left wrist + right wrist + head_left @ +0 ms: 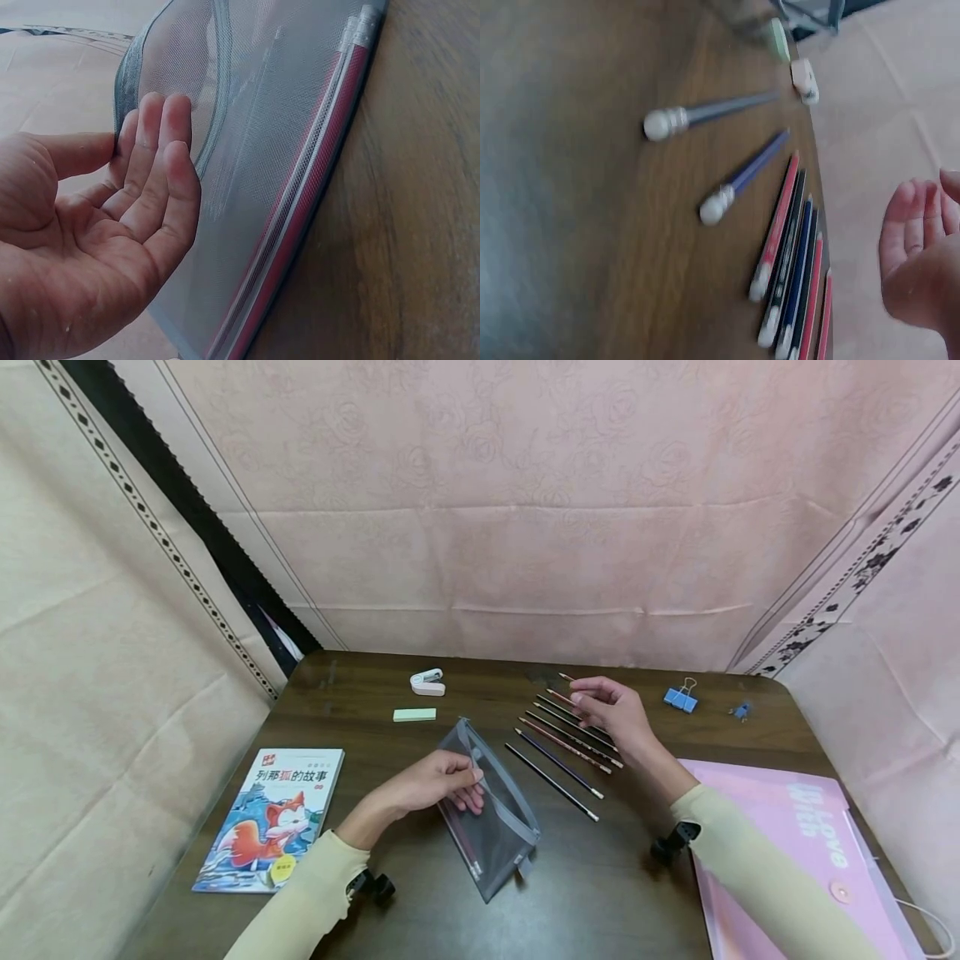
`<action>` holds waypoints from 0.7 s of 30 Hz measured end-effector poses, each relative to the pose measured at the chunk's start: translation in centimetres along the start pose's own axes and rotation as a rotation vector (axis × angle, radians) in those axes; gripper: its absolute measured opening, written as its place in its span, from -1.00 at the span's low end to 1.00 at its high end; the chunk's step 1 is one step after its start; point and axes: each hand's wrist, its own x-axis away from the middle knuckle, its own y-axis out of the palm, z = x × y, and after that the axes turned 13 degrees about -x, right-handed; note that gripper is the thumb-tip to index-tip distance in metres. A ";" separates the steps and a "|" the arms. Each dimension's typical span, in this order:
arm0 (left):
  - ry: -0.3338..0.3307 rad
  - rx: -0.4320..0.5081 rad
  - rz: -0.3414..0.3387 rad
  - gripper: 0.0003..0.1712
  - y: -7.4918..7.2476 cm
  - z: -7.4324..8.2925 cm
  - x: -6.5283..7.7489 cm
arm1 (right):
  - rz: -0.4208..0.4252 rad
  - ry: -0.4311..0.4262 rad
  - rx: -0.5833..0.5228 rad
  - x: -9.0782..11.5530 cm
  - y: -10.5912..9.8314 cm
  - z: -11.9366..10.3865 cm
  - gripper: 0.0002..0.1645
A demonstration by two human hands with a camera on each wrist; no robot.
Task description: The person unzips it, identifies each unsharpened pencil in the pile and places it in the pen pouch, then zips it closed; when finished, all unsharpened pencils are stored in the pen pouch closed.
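Observation:
My left hand pinches the rim of a grey mesh zip pouch between thumb and fingers, and the pouch's mouth gapes. Through the mesh, in the left wrist view, two pencils with white eraser ends lie along the lower edge, with red showing on them. My right hand hovers over the far end of a slanted row of pencils, its fingers loosely bent and nothing seen in them. Nearest the pouch in that row are a black pencil and a dark blue pencil; red and dark ones lie beyond.
At the left lies a book with a fox on its cover. A white stapler and a pale green eraser-like block sit toward the back. Blue binder clip and small blue item lie back right, above a pink folder.

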 end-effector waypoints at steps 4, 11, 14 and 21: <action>-0.002 0.001 -0.015 -0.64 -0.1 -0.1 0.0 | 0.056 0.028 0.151 -1.0 -1.4 0.8 -0.58; -0.002 0.009 -0.032 -0.63 -0.2 -0.3 -0.2 | 0.059 0.085 0.523 -1.9 -2.9 1.6 -0.65; -0.004 0.010 -0.036 -0.62 -0.2 -0.4 -0.3 | 0.055 0.095 0.662 -1.8 -3.2 1.7 -0.70; -0.001 0.013 -0.041 -0.61 -0.1 -0.4 -0.4 | 0.047 0.089 0.810 -1.6 -3.2 1.9 -0.75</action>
